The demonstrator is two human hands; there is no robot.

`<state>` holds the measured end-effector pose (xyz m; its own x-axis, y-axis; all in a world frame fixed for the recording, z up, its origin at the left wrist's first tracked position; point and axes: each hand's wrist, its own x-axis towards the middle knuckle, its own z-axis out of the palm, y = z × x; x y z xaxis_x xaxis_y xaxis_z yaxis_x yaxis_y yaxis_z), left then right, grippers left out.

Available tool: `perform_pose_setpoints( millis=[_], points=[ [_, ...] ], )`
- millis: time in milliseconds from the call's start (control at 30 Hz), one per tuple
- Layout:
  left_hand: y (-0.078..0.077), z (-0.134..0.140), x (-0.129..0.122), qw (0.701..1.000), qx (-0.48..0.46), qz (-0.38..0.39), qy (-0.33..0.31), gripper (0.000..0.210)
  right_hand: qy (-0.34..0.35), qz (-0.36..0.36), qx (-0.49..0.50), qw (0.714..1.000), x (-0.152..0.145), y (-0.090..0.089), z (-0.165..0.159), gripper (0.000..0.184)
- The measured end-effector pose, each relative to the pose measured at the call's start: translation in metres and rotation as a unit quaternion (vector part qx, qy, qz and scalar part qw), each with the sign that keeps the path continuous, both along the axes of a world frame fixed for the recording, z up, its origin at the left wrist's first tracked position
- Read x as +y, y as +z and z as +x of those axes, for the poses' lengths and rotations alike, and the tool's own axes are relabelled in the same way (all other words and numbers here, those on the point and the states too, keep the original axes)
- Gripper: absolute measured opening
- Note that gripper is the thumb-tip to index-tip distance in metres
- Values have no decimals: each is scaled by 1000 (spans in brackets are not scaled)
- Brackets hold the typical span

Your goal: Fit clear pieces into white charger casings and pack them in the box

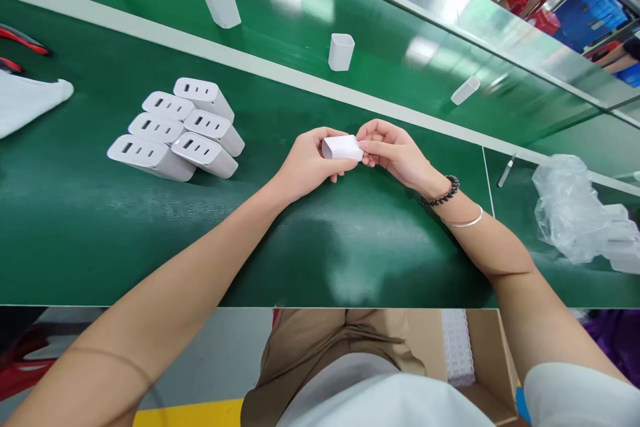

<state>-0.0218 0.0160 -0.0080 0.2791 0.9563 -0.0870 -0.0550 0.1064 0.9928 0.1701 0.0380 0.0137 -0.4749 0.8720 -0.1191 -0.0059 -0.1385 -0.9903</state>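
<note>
A white plastic charger casing [342,147] lies crosswise between my hands over the green work surface, its hollow-looking end facing left. My left hand [316,159] is closed around its near and far sides, thumb along the front. At the other end, my right hand [393,150] pinches the casing with thumb and fingers; whether it also holds a small part there is hidden. To the left stands a stacked group of several white chargers [203,125], their faces with port slots turned toward me.
Beyond a pale strip [280,77], white casings [220,1] stand spaced along a glossy green surface. Red-handled pliers [23,40] and a white cloth [30,103] lie at left. On the right are a slim pen-like tool [507,171] and a clear plastic bag [567,207]. An open cardboard box [493,360] sits below.
</note>
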Motion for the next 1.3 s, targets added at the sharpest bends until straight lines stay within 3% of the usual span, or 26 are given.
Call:
perform_pose_setpoints(
  millis=[267, 500, 833, 1300],
  points=[
    [-5, 2, -3, 1000, -5, 23, 12, 36, 2, 10, -7, 1000, -1, 3, -1, 25],
    [-6, 3, -4, 999, -3, 31, 37, 39, -15, 21, 20, 999, -4, -8, -5, 37],
    [-10, 3, -4, 997, 24, 61, 34, 37, 27, 82, -56, 995, -7, -6, 0, 37],
    [-12, 1, -4, 996, 67, 58, 28, 38, 55, 75, -91, 991, -5, -4, 3, 39]
  ],
)
